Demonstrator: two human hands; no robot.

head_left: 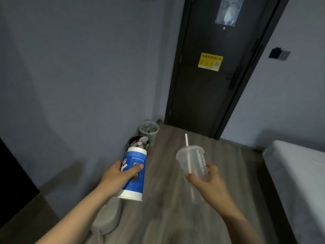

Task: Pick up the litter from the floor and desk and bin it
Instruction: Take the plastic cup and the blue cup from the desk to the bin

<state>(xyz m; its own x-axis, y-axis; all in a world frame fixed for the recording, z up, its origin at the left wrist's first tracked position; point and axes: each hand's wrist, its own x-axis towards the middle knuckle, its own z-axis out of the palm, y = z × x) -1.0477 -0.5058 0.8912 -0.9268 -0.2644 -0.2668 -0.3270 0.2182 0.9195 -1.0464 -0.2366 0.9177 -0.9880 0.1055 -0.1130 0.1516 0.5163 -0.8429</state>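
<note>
My left hand grips a blue and white paper cup, held at an angle above the floor. My right hand grips a clear plastic cup with a domed lid and a white straw sticking up. Ahead by the wall stands a dark bin filled with litter, partly hidden behind the blue cup. Behind it a pale green mesh basket holds plastic bottles.
A dark door with a yellow sticker closes the far end. A white bed runs along the right. A grey rounded object sits on the wooden floor under my left arm. A black cabinet stands at the left edge.
</note>
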